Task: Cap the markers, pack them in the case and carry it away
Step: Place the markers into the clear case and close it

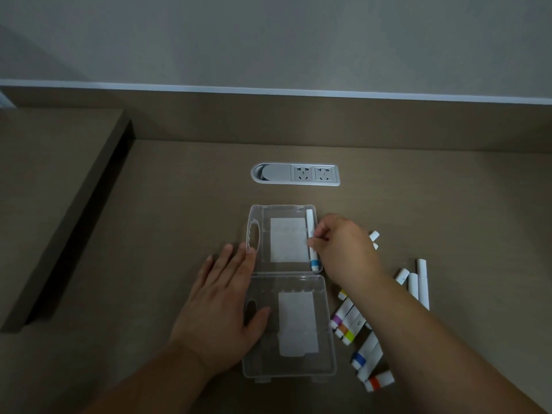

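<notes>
Two bare forearms showing, entering from near edge. No sleeves reaching into view; arms uncovered up to frame edge. Left hand [222, 306] wearing no glove, ring or watch. Right hand [343, 249] likewise showing no glove, ring, band or watch at wrist. Nails looking short and plain. Dim light blurring finer detail.

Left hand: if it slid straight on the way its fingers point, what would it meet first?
The left hand lies flat, fingers pointing away and slightly right, its tips already at the left rim of the open clear case, by the handle cutout. It would likely push that rim first; past it, the table looks free.
</notes>
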Demonstrator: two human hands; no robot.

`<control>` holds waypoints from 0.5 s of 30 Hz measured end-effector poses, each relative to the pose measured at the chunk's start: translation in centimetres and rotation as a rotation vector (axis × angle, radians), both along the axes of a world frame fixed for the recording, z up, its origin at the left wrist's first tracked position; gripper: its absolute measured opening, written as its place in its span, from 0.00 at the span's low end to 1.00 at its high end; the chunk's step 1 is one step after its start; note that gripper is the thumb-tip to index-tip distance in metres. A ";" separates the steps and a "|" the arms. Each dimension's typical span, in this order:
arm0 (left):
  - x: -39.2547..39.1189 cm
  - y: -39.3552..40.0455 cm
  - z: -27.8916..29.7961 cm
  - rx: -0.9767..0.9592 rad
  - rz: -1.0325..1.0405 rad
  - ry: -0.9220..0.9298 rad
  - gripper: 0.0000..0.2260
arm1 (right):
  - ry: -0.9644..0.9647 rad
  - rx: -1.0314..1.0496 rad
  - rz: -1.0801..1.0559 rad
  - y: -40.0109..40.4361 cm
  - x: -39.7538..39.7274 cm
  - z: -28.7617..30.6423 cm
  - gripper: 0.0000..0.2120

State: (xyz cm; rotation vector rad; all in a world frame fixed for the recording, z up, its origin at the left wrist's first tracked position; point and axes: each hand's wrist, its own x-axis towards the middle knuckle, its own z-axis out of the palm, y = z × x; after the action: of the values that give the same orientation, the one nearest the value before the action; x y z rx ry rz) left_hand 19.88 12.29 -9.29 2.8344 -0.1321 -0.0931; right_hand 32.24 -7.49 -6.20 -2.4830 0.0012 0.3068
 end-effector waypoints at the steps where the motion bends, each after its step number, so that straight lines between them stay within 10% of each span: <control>1: 0.0 0.0 0.0 0.001 0.002 -0.001 0.40 | -0.022 -0.004 0.001 0.0 -0.2 0.1 0.05; 6: 0.0 0.0 0.1 0.017 0.001 0.005 0.40 | -0.255 -0.061 -0.140 -2.5 -1.3 1.2 0.07; 15: 0.0 0.0 0.1 -0.012 0.010 0.013 0.40 | -0.099 -0.326 -0.058 -4.8 -1.9 1.3 0.08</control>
State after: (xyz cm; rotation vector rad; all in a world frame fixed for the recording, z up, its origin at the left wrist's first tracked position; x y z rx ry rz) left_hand 19.86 12.29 -9.19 2.8212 -0.1154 -0.1084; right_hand 30.34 -12.28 -4.89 -2.8132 0.0882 0.1683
